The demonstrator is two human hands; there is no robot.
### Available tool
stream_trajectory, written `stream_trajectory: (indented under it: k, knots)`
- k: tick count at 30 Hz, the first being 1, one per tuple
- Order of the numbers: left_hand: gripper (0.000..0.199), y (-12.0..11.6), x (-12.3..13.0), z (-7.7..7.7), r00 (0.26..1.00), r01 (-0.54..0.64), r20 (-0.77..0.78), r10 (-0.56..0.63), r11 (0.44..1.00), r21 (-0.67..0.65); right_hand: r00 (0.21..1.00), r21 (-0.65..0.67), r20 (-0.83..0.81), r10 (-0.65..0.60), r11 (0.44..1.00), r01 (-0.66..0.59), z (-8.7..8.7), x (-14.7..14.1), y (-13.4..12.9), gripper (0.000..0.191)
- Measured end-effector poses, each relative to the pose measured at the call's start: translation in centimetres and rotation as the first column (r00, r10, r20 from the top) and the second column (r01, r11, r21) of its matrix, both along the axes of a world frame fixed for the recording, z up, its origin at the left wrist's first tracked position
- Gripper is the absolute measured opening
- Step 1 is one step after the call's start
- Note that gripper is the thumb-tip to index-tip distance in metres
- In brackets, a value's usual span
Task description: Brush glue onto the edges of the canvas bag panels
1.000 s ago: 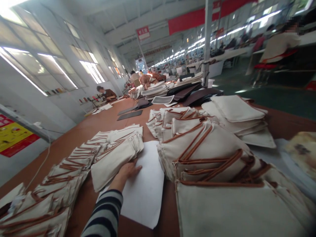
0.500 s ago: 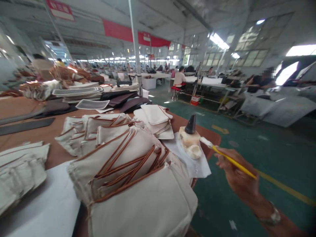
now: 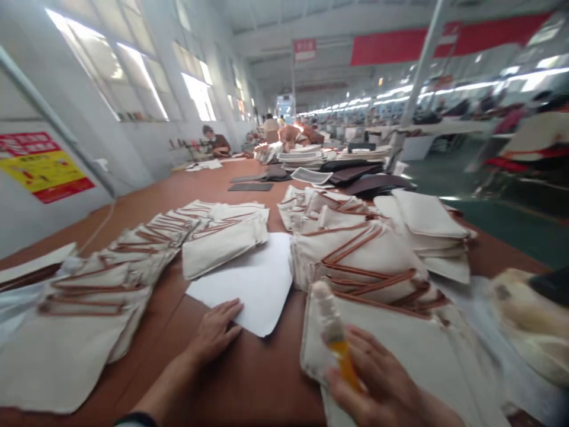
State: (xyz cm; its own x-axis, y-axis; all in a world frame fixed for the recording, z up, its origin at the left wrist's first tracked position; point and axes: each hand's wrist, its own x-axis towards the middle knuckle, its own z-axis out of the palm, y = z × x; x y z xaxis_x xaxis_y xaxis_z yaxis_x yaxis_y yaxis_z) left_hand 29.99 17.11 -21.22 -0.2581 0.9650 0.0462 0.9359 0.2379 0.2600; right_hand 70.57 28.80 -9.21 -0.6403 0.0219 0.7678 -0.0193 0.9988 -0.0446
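Observation:
My right hand (image 3: pixel 377 379) is closed round the yellow handle of a brush (image 3: pixel 332 323), its whitish bristles pointing up and away. Beneath it lies a stack of cream fabric pieces with brown piping (image 3: pixel 382 326). My left hand (image 3: pixel 217 329) rests with fingers stretched out at the near left edge of a white sheet (image 3: pixel 262 279) on the brown table. A folded cream piece (image 3: pixel 226 243) lies over the sheet's far left part. At the right edge stands a pale, caked glue pot (image 3: pixel 528 320), blurred, with a black part on it.
On the left is a long overlapping row of cream piped pieces (image 3: pixel 115 279). More cream pieces (image 3: pixel 431 216) are piled at the right. Dark panels (image 3: pixel 373 178) lie farther back on the brown table (image 3: pixel 208 190). A person (image 3: pixel 217 142) sits beyond, near the windows.
My view has swung left. The brush in my right hand has moved from beside the glue pot to above the cream stack. My left hand has come into view on the white sheet.

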Motion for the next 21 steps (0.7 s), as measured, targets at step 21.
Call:
stream_trajectory:
  k: [21]
  knots:
    - [0.042, 11.5, -13.5, 0.0, 0.989, -0.128, -0.083, 0.122, 0.990, -0.064, 0.982, 0.081, 0.169, 0.083, 0.992, -0.098, -12.1, -20.5, 1.2, 0.023]
